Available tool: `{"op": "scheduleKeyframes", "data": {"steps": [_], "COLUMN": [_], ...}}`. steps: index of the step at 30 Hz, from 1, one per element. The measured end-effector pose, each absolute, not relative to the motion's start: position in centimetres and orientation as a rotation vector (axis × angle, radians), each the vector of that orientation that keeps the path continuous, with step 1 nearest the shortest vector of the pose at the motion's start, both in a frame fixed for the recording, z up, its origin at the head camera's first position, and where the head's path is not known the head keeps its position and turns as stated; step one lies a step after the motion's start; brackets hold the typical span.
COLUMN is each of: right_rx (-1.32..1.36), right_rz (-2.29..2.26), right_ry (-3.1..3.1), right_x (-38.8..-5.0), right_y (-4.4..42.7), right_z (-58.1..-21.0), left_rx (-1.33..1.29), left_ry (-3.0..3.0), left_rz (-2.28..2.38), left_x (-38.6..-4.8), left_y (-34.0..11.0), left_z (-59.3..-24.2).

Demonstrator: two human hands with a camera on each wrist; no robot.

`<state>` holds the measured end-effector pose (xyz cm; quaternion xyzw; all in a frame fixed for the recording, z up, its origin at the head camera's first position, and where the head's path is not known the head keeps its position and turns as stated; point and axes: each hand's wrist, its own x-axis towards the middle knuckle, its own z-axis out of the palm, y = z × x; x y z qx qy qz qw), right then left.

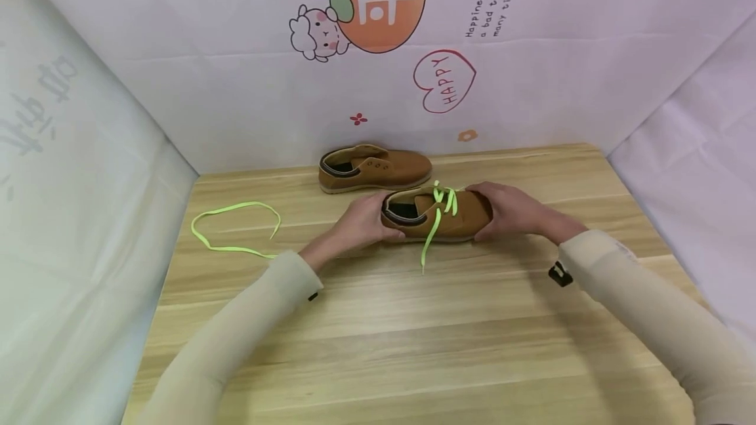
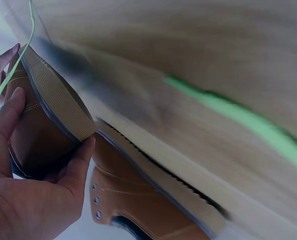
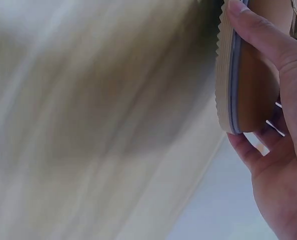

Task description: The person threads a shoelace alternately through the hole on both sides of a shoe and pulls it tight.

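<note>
The person's left hand (image 1: 367, 220) grips the heel of a brown low-cut shoe with a ribbed tan sole (image 1: 466, 214), thumb along its near side, while the right hand (image 1: 512, 212) curls round the toe, its fingers spread only as wide as the shoe. The held shoe, a flat neon-green lace (image 1: 436, 229) threaded through it and trailing down its near side, is just in front of a matching laceless brown shoe (image 1: 409, 166) on the light wood-grain table (image 1: 413, 346).
</note>
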<state>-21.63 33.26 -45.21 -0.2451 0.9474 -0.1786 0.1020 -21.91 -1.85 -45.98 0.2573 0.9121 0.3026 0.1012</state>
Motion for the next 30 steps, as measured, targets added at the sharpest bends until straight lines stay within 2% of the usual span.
{"op": "scheduleKeyframes", "data": {"steps": [15,30], "right_rx": [-0.716,-0.682], "right_rz": [-0.35,-0.296], "right_ry": [2.794,2.759], "right_x": [-24.2,-25.0], "right_y": [40.5,41.6], "right_z": [-44.7,-44.8], "left_rx": [0.828,0.795], "left_ry": [2.694,2.656], "left_rz": [0.786,0.83], "left_x": [-24.8,-25.6], "left_y": [7.1,8.8], "left_z": [-46.3,-47.0]}}
